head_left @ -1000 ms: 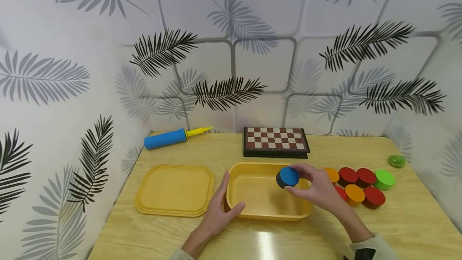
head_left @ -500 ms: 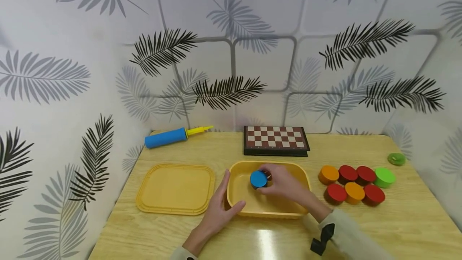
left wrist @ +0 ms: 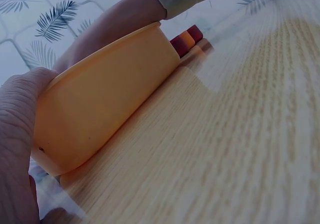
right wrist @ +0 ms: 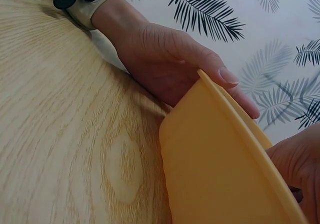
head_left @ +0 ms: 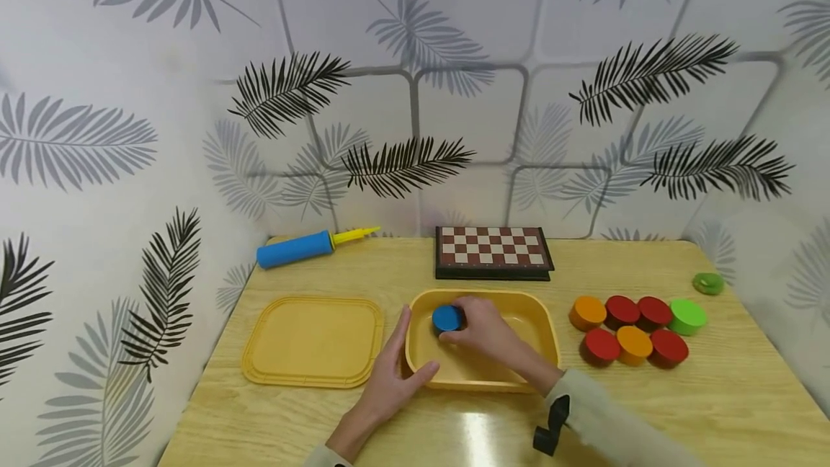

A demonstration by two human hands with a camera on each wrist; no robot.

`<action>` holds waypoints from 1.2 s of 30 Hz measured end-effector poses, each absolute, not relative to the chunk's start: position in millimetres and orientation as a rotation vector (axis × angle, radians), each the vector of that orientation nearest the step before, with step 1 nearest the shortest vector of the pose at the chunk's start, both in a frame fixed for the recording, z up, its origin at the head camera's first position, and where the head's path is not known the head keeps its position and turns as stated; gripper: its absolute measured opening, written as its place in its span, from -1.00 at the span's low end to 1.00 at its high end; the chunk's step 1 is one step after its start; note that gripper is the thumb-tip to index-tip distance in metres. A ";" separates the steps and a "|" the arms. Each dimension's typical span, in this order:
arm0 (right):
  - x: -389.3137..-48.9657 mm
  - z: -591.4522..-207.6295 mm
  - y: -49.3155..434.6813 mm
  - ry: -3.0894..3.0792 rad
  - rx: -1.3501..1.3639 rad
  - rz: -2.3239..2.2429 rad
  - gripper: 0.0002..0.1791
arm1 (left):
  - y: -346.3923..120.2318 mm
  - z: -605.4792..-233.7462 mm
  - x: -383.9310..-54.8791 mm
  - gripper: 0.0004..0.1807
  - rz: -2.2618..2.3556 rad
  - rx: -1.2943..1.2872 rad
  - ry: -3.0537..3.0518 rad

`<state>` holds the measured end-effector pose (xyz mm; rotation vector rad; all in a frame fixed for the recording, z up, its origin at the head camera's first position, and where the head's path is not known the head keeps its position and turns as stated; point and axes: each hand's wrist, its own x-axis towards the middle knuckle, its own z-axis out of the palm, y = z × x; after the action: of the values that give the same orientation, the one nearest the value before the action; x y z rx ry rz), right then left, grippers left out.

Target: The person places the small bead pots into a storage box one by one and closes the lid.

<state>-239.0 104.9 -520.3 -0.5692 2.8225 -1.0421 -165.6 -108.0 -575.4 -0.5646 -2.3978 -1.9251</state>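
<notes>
In the head view, my left hand (head_left: 391, 377) spans the near left corner of a yellow plastic box (head_left: 499, 383), with its fingers straight along the left side and its thumb over the near rim. The left wrist view shows the box's outer wall (left wrist: 107, 89) close beside that hand. My right hand (head_left: 489, 334) reaches inside the box and pinches a short blue cylinder (head_left: 446, 318) between thumb and fingers, near the left end. Its right side is covered by the fingers. The right wrist view hides the blue cylinder behind the box wall (right wrist: 210, 159).
Left of the box lies a flat yellow lid (head_left: 314, 341). Right of it stand several red, orange (head_left: 634, 344) and green (head_left: 687, 316) cylinders. Behind are a chessboard case (head_left: 493, 252) and a blue hand pump (head_left: 298, 249). A small green object (head_left: 708, 283) lies far right.
My right hand has carried the blue cylinder leftward from over the box's right half down into its left end. My left hand has stayed at the box's corner.
</notes>
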 end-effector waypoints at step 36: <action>-199.2 -496.9 165.9 2.859 -0.590 -1.425 -0.44 | -104.6 -572.3 -161.8 0.10 -1.871 -0.555 -2.390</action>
<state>-199.2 165.9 -496.9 -0.5903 2.8594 -1.4248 -161.8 -104.6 -572.3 -0.5555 -2.3897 -1.8710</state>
